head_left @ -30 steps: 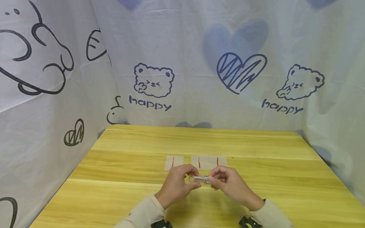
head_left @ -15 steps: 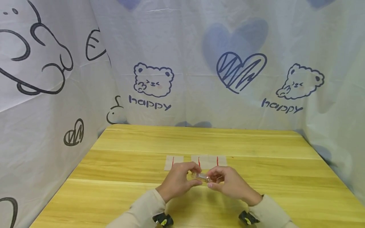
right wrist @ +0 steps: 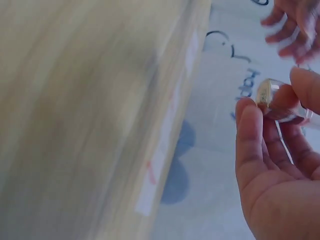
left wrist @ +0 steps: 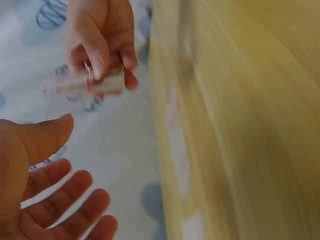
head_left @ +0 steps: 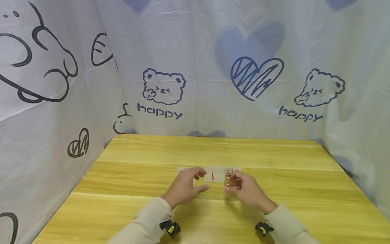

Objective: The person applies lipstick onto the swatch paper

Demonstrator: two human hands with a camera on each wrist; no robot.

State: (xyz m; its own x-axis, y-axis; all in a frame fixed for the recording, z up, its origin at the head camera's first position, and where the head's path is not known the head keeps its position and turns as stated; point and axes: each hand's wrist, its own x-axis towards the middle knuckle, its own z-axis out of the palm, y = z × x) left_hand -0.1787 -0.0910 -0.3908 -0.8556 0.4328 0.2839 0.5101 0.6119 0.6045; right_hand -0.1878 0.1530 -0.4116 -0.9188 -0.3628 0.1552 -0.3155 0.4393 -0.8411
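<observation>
A small clear tube (head_left: 228,179) with a shiny metallic section stands roughly upright in the fingers of my right hand (head_left: 249,191), above the table. Thumb and fingers pinch it on its right side. The right wrist view shows one rounded, see-through end of the tube (right wrist: 272,95); its other end is partly behind the thumb. In the left wrist view the tube (left wrist: 70,86) is blurred. To its left, my left hand (head_left: 185,187) is apart from it, with thumb and fingers spread and nothing between them.
Pale tape strips (head_left: 217,178) with red marks are stuck on the yellow wooden table (head_left: 137,162) just beyond the hands. A white printed cloth (head_left: 201,98) hangs behind and at both sides. Black wrist straps (head_left: 172,229) show below the sleeves.
Earlier the tube lay sideways between both hands. The left hand has let go and drawn away to the left, while the right hand has turned the tube upright.
</observation>
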